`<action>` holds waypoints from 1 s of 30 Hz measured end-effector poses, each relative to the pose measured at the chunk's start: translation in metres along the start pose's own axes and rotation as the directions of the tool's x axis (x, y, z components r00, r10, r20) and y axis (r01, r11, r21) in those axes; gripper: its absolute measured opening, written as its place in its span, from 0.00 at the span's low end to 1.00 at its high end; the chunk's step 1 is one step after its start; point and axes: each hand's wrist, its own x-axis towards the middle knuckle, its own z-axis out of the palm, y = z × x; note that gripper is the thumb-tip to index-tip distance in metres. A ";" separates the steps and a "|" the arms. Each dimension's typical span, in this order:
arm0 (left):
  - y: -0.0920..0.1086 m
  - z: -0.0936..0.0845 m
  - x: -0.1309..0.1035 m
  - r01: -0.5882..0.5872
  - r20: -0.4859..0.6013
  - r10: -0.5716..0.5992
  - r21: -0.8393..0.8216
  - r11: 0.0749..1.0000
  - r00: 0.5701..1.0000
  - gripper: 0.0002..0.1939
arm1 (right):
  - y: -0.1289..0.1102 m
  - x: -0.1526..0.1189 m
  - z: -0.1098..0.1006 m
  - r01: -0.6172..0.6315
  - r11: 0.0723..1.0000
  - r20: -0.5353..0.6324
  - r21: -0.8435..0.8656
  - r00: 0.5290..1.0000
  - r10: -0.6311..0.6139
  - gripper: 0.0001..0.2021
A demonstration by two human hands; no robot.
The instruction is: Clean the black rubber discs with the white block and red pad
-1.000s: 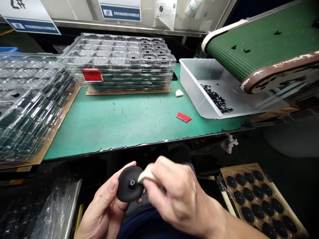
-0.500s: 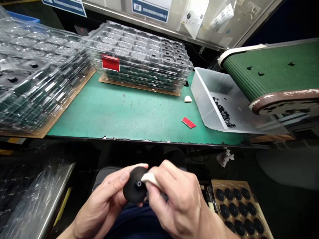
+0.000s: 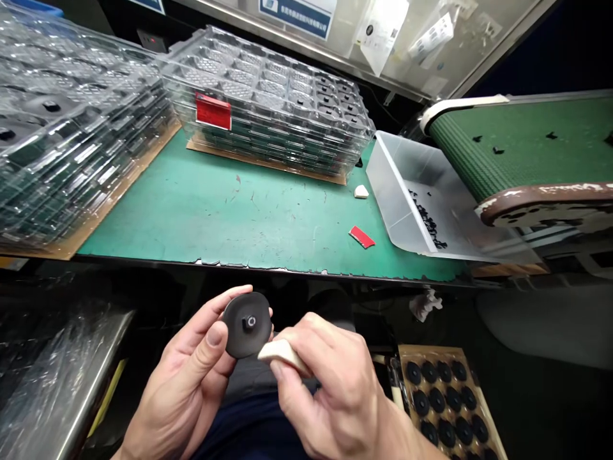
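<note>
A round black disc [image 3: 239,342] with a short hollow post at its centre is tilted up toward me. My left hand [image 3: 191,367] grips it by the rim, thumb on the near side and fingers behind. Between the thumb and fingers of my right hand [image 3: 338,377] is a cream-white wedge-shaped pad [image 3: 282,353]. The pad's tip lies close to the disc's lower right edge; whether they touch I cannot tell. Both hands are over my lap, in front of the table edge.
Clear plastic trays [image 3: 272,83] are stacked on the green table [image 3: 268,217], with another stack [image 3: 96,134] at left. A translucent bin [image 3: 397,211] holds small black parts beside a green conveyor [image 3: 536,140]. Several black discs sit in a tray [image 3: 433,354] low at right.
My left hand has moved up and left with the disc, turning its face more toward me. The pad has come away from the central post to near the disc's lower edge.
</note>
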 end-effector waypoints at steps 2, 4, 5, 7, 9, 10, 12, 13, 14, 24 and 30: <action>0.000 0.000 -0.001 -0.031 0.008 0.031 0.024 0.999 0.999 0.23 | -0.003 0.004 -0.002 0.045 0.999 -0.089 0.026 0.995 -0.042 0.07; -0.003 -0.001 -0.002 -0.059 0.008 0.059 0.055 0.997 0.998 0.24 | -0.002 0.006 0.000 0.074 0.997 -0.142 0.032 0.987 -0.069 0.07; -0.005 -0.002 -0.002 -0.063 0.007 0.063 0.063 0.996 0.998 0.23 | -0.001 0.006 0.002 0.074 0.997 -0.138 0.027 0.988 -0.070 0.06; -0.008 -0.005 -0.004 -0.057 0.010 0.056 0.055 0.997 0.998 0.22 | 0.004 0.006 0.005 0.026 1.000 -0.096 0.003 0.995 -0.026 0.06; -0.009 -0.007 -0.004 -0.055 0.015 0.055 0.041 0.998 0.998 0.21 | 0.008 0.004 0.008 -0.048 0.999 -0.075 -0.018 0.996 0.047 0.07; -0.009 -0.008 -0.005 -0.052 0.014 0.051 0.043 0.998 0.999 0.21 | 0.008 0.004 0.009 -0.056 0.998 -0.093 -0.019 0.994 0.054 0.07; -0.008 -0.009 -0.005 -0.038 0.001 0.038 0.048 0.998 0.999 0.22 | 0.007 0.002 0.012 -0.009 1.000 -0.122 0.003 0.992 0.009 0.06; -0.007 -0.009 -0.006 -0.034 -0.003 0.034 0.046 0.998 0.999 0.22 | 0.006 0.001 0.013 0.012 1.000 -0.123 0.016 0.992 -0.010 0.05; -0.007 -0.009 -0.006 -0.039 -0.003 0.039 0.041 0.998 0.999 0.23 | 0.005 0.001 0.014 0.013 1.000 -0.120 0.021 0.993 -0.010 0.05; -0.001 -0.009 -0.005 0.164 0.093 -0.164 0.010 0.986 0.982 0.19 | 0.013 0.007 0.001 0.049 0.997 -0.002 -0.065 0.999 -0.049 0.07; -0.002 -0.007 -0.007 0.177 0.120 -0.175 -0.004 0.984 0.977 0.20 | 0.019 0.017 -0.012 0.157 0.973 0.085 -0.167 0.986 -0.144 0.07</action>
